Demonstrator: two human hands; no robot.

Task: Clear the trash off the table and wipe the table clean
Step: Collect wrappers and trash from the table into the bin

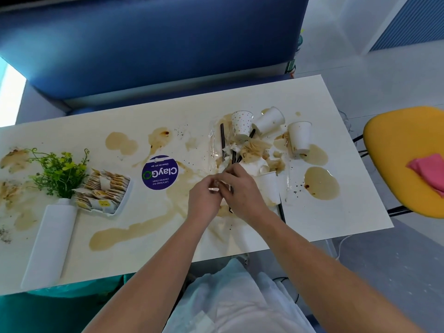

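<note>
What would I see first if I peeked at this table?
The soggy heap of paper cups, black straws and napkins right of the middle of the table, where the left hand and right hand pinch a small scrap. Brown spills blotch its white top all over, and a yellow chair holding a pink cloth stands at its right end.
</note>
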